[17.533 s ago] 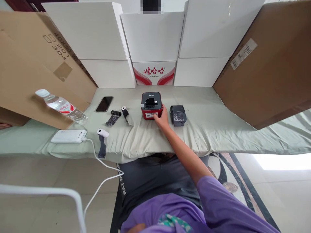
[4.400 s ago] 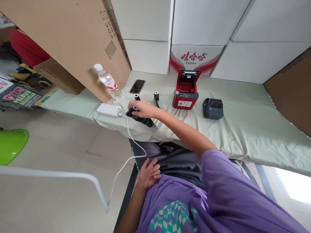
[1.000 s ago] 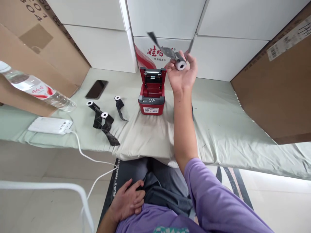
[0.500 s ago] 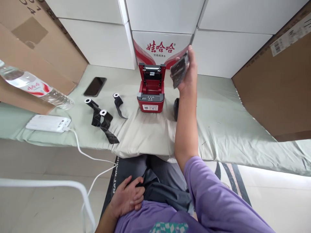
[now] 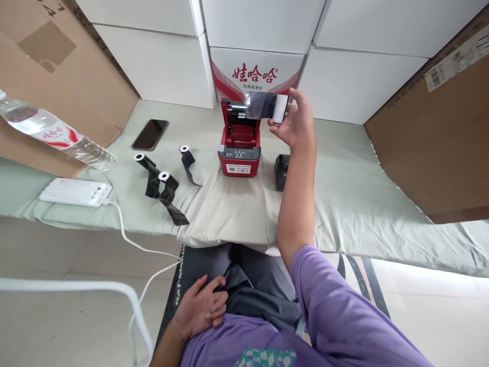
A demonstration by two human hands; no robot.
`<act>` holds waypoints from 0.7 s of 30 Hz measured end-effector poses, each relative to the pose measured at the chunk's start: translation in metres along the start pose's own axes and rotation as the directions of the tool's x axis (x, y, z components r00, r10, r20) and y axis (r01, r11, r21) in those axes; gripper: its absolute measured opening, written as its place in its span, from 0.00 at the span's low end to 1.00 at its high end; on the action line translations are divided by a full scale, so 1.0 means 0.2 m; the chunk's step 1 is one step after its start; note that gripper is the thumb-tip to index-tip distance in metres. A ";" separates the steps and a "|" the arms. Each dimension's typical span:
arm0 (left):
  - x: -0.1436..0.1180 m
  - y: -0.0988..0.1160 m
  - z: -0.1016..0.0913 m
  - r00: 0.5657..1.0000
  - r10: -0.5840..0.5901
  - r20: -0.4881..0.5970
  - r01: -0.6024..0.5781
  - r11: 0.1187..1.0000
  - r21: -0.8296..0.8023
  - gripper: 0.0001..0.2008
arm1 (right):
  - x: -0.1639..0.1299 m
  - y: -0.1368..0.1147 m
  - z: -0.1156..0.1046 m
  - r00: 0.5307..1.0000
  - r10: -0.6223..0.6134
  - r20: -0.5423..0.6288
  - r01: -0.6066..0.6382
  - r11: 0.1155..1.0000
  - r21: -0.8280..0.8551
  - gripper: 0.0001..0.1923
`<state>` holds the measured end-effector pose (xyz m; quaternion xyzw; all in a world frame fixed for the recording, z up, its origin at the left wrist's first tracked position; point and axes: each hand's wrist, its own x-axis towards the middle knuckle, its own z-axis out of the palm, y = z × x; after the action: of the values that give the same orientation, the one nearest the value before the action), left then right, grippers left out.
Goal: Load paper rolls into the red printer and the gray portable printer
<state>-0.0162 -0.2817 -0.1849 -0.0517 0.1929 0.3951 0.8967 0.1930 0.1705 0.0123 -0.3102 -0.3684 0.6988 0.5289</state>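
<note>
My right hand holds a small roll of black film, fingers gripping it near the white end. Its loose film points left, blurred, in front of the raised lid of a red label printer. The printer stands open on the cloth, its red inner bay showing. Beside my right forearm sits a black object, partly hidden by the arm. Palm up in my lap, my left hand lies open with loosely bent fingers and nothing in it.
Several black film rolls with unwound tails lie left of the printer. A phone, a white power bank with a cable, and a water bottle are farther left. Cardboard boxes flank both sides; white cartons stand behind.
My right hand has turned and come down slightly, swinging the film roll's loose end leftward over the printer's lid. The black object beside the forearm shows more. My left hand stays put.
</note>
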 end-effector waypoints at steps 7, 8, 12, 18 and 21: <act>0.01 -0.01 0.01 0.999 -0.009 0.035 0.008 1.000 0.025 0.22 | 0.02 0.00 -0.03 0.986 -0.167 -0.004 0.167 0.983 0.077 0.14; 0.00 -0.01 0.02 0.999 -0.010 0.035 0.009 1.000 0.029 0.21 | 0.03 0.00 -0.03 0.981 -0.191 0.000 0.191 0.978 0.085 0.12; -0.01 -0.03 0.05 1.000 -0.003 -0.007 0.003 0.999 0.040 0.21 | 0.02 -0.01 -0.04 0.974 -0.226 -0.020 0.226 0.952 0.207 0.20; -0.03 -0.07 0.05 0.997 0.058 -0.052 -0.055 0.997 0.056 0.20 | 0.02 0.00 -0.05 0.943 -0.332 -0.024 0.329 0.918 0.219 0.22; -0.04 -0.08 0.03 0.993 0.099 -0.066 -0.096 0.994 0.047 0.19 | 0.03 0.02 -0.04 0.935 -0.353 -0.016 0.350 0.917 0.194 0.17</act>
<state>-0.0071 -0.2966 -0.1768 -0.0363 0.2343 0.4320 0.8701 0.1968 0.1770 0.0049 -0.1793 -0.3537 0.6279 0.6697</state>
